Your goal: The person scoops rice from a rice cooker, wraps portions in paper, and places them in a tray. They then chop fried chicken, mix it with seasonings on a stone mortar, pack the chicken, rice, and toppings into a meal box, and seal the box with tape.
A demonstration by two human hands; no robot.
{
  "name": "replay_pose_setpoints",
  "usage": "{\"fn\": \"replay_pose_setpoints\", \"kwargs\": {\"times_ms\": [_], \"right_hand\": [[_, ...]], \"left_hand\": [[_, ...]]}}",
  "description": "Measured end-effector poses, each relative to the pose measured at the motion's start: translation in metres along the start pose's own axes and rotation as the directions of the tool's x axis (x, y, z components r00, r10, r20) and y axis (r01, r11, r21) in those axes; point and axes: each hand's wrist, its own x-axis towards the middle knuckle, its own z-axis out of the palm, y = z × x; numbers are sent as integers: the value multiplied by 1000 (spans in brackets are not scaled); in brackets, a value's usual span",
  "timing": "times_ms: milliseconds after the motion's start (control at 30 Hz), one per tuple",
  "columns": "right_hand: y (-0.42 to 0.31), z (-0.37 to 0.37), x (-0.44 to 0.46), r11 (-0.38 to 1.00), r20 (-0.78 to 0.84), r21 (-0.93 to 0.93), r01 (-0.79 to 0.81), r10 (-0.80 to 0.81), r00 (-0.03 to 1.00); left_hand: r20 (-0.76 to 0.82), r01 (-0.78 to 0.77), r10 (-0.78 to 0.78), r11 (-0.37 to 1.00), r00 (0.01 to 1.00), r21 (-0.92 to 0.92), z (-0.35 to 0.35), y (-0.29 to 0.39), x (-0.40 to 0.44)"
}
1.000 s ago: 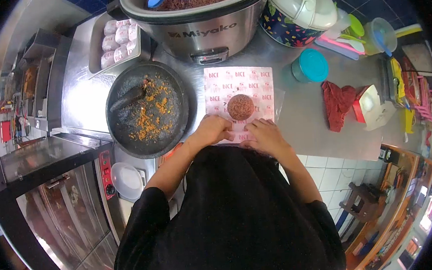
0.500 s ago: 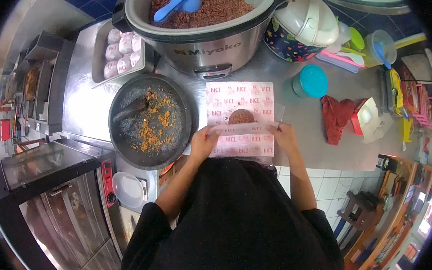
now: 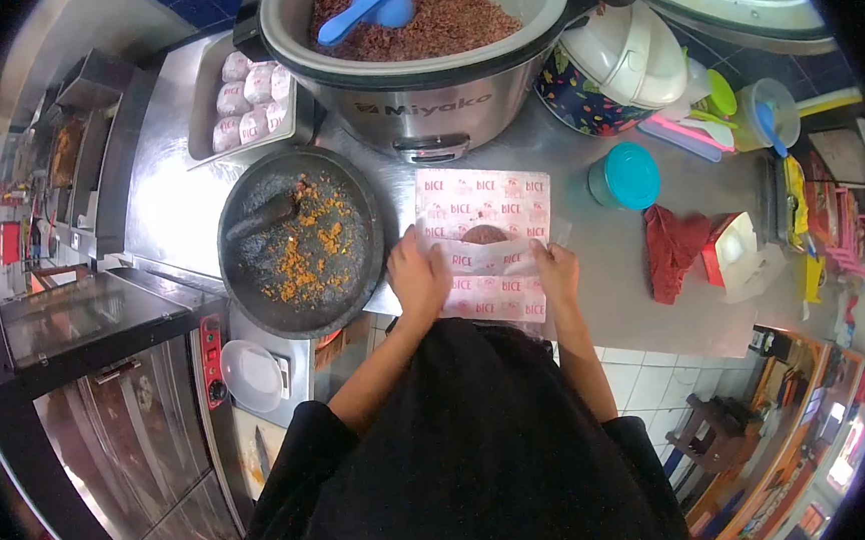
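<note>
1. The steel counter (image 3: 620, 302) gleams with a white patch of reflected light (image 3: 169, 203) toward its left end.
2. Behind the counter, dark blue tiles (image 3: 198, 9) line the wall.
3. Left of the counter stands a glass-fronted cabinet (image 3: 117, 422).
4. White tiles (image 3: 651, 385) cover the floor by the counter's near right corner.
5. Past that counter corner stand a dark stool (image 3: 706, 421) and wooden shelves (image 3: 761, 443).

Red-printed white paper (image 3: 489, 257), near edge folded, partly covers the rounded brown rice (image 3: 485, 234) on it.

Reddish-brown round grain mound (image 3: 484, 234): six o'clock portion concealed behind folded pink-printed white paper (image 3: 490, 258). Silver metal oval cooker (image 3: 436, 99), twelve o'clock: top cut off.
</note>
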Motion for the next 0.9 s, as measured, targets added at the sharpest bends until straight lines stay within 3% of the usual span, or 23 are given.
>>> {"fn": "replay_pose_setpoints", "kwargs": {"times_ms": [33, 67, 133, 200, 267, 300, 367, 400, 433, 467, 500, 567, 600, 667, 767, 833, 867, 900], "right_hand": [[-1, 0, 0, 1000, -3, 11, 9, -9, 1000], [-1, 1, -1, 1000, -4, 22, 17, -16, 1000], [-7, 1, -2, 999, 2, 43, -12, 12, 1000], [-7, 0, -4, 997, 1, 64, -35, 35, 999], [-1, -8, -8, 991, -8, -136, -11, 10, 1000], [2, -15, -11, 991, -23, -133, -12, 9, 1000], [13, -30, -24, 946, 88, -271, 176, -158, 984], [19, -35, -27, 948, 81, -268, 173, -157, 984], [24, -38, -29, 1000, 198, -15, 26, -22, 980], [29, -39, -28, 963, 341, 218, -155, 74, 937], [22, -39, -28, 962, 336, 226, -155, 72, 939], [6, -39, -26, 668, 437, 622, -408, 136, 889], [11, -28, -12, 663, 431, 631, -402, 131, 893], [25, 3, 31, 833, 144, 545, -95, 19, 989], [-23, 7, 73, 858, 121, 509, -74, 14, 993], [-37, 16, 94, 791, 59, 589, 164, -245, 968], [-38, 14, 97, 790, 66, 590, 168, -254, 965], [-51, 0, 94, 865, 90, 446, 228, -297, 951]], "left_hand": [[-73, -298, 310, 944, 948, 142, -3, 10, 0], [-69, -300, 312, 943, 948, 145, -2, 21, -1], [195, -608, 576, 747, 794, 269, 6, 46, 2], [224, -638, 598, 728, 770, 252, 21, 56, 15], [246, -678, 633, 701, 734, 221, 33, 63, 29], [245, -658, 612, 718, 752, 226, 39, 61, 37], [256, -657, 608, 724, 751, 207, 41, 61, 48], [257, -664, 615, 719, 746, 206, 42, 61, 51], [288, -681, 622, 705, 728, 198, 42, 60, 52], [317, -698, 630, 690, 709, 190, 42, 60, 53], [319, -704, 635, 684, 703, 190, 44, 59, 53], [307, -701, 635, 680, 709, 213, 46, 59, 55], [308, -709, 642, 672, 702, 214, 46, 60, 55], [318, -700, 628, 677, 710, 226, 45, 61, 55], [337, -698, 617, 676, 711, 234, 46, 61, 55], [321, -697, 623, 678, 713, 233, 44, 62, 53], [307, -695, 627, 681, 716, 229, 43, 62, 54], [297, -687, 622, 687, 725, 237, 44, 61, 55]]}}
